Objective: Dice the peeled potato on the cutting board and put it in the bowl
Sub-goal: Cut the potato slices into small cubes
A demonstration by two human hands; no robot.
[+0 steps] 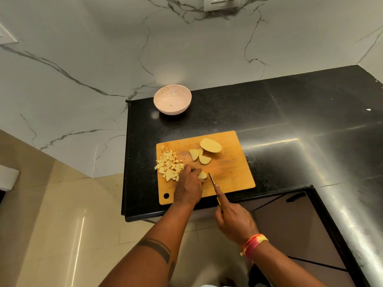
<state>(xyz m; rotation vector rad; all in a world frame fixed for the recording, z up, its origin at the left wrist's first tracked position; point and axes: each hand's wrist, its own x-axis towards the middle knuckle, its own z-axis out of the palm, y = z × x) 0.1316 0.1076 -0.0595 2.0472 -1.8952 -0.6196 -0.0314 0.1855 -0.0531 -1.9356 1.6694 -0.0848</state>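
An orange cutting board (228, 172) lies on the black counter. A pile of potato dice (169, 165) covers its left side. A potato half (210, 145) and two slices (200, 156) lie at its far middle. My left hand (189, 184) holds a potato piece (202, 175) down on the board with curled fingers. My right hand (234, 218) grips a knife (211, 179) by its yellow handle, index finger along the spine, the blade just right of that piece. A pale pink bowl (172, 99) stands beyond the board, holding only a crumb.
The black counter (290, 125) runs back to a marble wall and turns along the right side. Its left edge drops to a beige floor (62, 224). A cabinet front (294, 220) sits below the counter at right. A wall socket (221, 2) is at the top.
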